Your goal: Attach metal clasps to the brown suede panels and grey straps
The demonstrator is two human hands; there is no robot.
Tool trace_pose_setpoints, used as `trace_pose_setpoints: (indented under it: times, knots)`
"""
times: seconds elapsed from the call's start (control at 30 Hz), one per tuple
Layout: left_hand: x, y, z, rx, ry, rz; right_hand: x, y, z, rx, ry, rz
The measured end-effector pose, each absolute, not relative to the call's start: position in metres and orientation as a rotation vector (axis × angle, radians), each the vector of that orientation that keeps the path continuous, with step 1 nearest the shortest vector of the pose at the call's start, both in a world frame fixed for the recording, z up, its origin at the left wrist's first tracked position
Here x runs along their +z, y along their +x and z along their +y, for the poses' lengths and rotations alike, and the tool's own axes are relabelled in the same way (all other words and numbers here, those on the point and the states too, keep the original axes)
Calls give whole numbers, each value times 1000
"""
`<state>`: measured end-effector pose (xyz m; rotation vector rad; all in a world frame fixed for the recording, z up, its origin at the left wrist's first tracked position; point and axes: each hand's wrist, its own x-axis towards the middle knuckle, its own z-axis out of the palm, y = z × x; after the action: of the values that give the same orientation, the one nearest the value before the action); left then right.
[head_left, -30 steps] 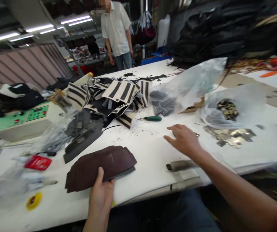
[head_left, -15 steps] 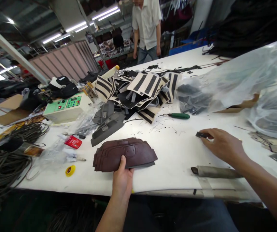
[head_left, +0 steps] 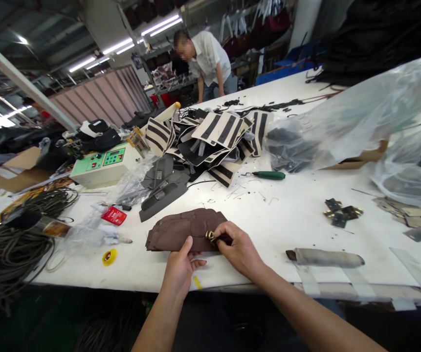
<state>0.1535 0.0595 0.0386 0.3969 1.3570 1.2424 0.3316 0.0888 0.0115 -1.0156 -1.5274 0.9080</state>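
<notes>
On the desk [head_left: 254, 210], the brown leather stack [head_left: 175, 229] is gripped at its near edge by the left hand [head_left: 181, 268], while the right hand [head_left: 237, 249] pinches a small metal clasp [head_left: 209, 235] against the stack's right part.

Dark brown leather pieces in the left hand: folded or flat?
Flat, in a stack. The dark brown leather pieces show stepped, overlapping edges at their left end; no fold is visible.
</notes>
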Motion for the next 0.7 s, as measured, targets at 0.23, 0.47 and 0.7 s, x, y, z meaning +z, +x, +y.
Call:
trace_pose_setpoints:
  times: [0.23, 0.47, 0.7]
  knots:
    - [39, 136, 13, 1037, 543, 1401, 0, 319, 86, 824, -888, -1528]
    - [45, 152, 7, 1111, 790, 1473, 4, 320, 81, 708, -812, -1527]
    - [43, 156, 2, 972, 706, 1471, 8, 322, 75, 685, -762, -1583]
